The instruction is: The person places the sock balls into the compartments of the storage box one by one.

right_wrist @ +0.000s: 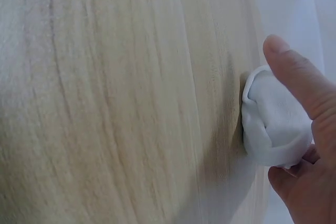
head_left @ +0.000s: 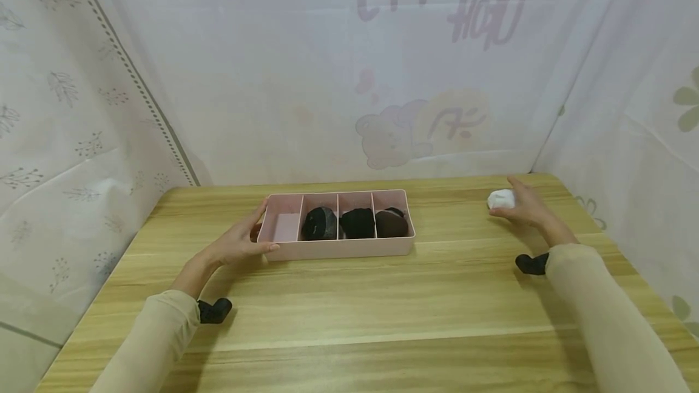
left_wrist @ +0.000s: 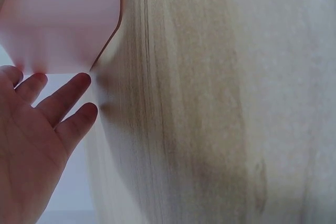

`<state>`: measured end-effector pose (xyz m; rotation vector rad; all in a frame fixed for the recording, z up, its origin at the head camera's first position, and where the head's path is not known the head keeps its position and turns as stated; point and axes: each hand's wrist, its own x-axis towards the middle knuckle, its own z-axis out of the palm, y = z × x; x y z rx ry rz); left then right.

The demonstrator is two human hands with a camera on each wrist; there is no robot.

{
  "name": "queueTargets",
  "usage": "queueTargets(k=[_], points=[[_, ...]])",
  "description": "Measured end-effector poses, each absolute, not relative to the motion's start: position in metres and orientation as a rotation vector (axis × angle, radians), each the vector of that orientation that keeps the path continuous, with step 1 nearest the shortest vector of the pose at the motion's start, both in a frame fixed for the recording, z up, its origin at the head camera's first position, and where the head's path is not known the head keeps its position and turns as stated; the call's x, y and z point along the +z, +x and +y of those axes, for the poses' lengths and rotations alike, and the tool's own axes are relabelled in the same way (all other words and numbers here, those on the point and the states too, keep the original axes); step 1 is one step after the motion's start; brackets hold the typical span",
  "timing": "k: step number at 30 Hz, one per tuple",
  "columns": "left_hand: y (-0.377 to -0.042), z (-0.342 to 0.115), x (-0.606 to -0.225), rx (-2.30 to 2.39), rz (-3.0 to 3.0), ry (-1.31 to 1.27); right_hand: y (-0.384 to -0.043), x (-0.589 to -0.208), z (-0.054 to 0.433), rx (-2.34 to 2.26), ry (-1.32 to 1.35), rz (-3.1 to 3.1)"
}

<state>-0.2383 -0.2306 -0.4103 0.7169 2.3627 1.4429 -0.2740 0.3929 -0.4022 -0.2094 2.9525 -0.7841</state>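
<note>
A pink divided box [head_left: 338,251] sits near the back of the table. Three balled dark socks lie in it, one per compartment: a black and grey one [head_left: 320,224], a black one [head_left: 357,224] and a brownish one [head_left: 391,224]. Bare pink floor shows in the leftmost compartment. My left hand [head_left: 240,242] touches the box's left end, thumb along the front wall, fingers spread; fingertips meet the pink wall [left_wrist: 63,45] in the left wrist view. At the back right, my right hand [head_left: 526,205] surrounds a balled white sock [right_wrist: 275,119] on the table, thumb extended, other fingers partly hidden.
The wood-grain table [head_left: 349,308] stretches in front of the box and between the hands. Pale printed curtains [head_left: 262,90] hang behind the table and at both sides. A black wrist mount [head_left: 215,310] sticks out below each sleeve.
</note>
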Motion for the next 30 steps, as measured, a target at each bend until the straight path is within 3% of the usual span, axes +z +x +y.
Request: queueTargets(k=[30], points=[[-0.2387, -0.2295, -0.41, 1.459, 2.363, 0.746, -0.2718, -0.4096, 0.3887, -0.621, -0.297, 3.105]])
